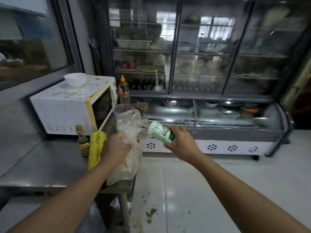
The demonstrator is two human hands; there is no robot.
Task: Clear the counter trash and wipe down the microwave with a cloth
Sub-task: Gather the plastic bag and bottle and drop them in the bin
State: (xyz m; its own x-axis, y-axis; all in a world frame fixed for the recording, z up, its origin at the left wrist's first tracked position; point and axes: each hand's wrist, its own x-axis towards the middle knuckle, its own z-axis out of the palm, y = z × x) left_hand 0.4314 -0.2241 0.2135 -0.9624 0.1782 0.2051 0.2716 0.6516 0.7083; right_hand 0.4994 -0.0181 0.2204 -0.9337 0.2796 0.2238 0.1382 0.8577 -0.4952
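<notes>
Head view: a crumpled clear plastic bag [129,140] is gripped by the left hand [114,148] at the counter [42,165] edge. A white-and-green bottle [160,132] is held in the curled fingers of the right hand [181,142], just right of the bag, over the floor. The bottle's long axis is tilted, its rounded end pointing up-left toward the bag. It is judged that the bag mouth should be held wide and the bottle fed in end-first. The stained microwave [67,111] stands behind, its door ajar, not yet wiped. No cloth is seen.
</notes>
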